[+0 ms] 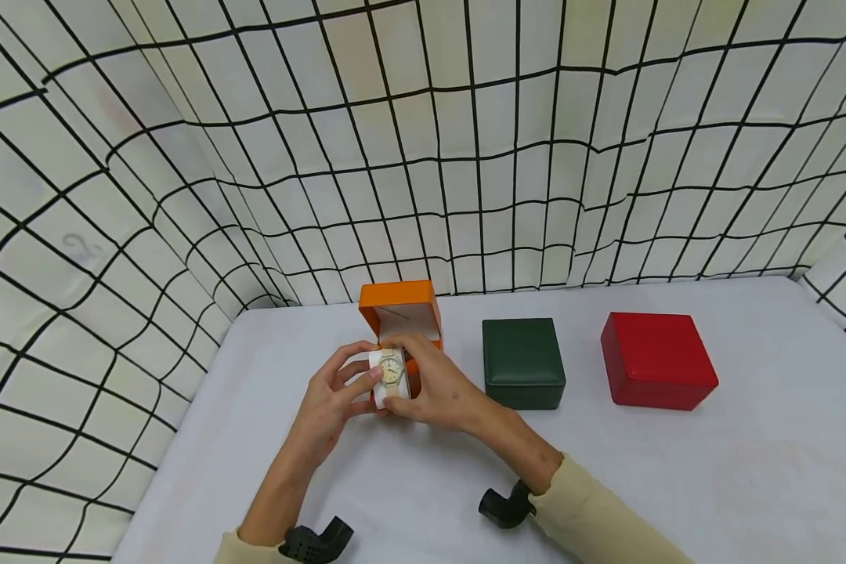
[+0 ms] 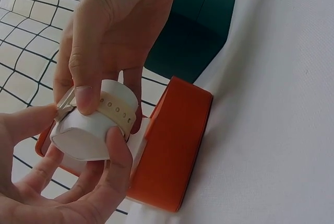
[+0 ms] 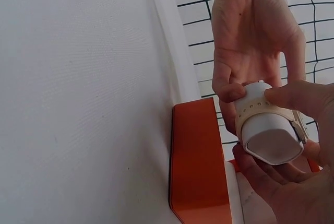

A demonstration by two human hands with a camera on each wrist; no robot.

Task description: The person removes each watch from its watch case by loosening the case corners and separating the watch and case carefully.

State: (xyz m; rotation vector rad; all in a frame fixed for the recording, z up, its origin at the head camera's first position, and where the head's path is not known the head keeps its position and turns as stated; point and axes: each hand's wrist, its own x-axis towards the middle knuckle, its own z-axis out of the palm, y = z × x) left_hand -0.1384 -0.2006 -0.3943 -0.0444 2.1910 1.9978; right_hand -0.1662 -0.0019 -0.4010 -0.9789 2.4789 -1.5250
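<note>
A wristwatch (image 1: pixel 392 371) with a cream dial and cream strap is wrapped around a white watch cushion (image 2: pixel 83 138). My left hand (image 1: pixel 330 403) grips the cushion from the left, fingertips at its end and thumb by the watch. From the other side my right hand (image 1: pixel 444 384) holds it too, its thumb pressing near the punched strap (image 3: pixel 258 107). Just behind and below the hands stands an orange watch box (image 1: pixel 399 295), lid raised, pale lining showing. Its lower part is mostly hidden by the hands in the head view.
To the right of the orange box sits a closed dark green box (image 1: pixel 524 352), and farther right a closed red box (image 1: pixel 659 360). All stand on a white-covered table (image 1: pixel 423 501). A black grid net (image 1: pixel 475 157) over white sheeting rises behind and at the sides.
</note>
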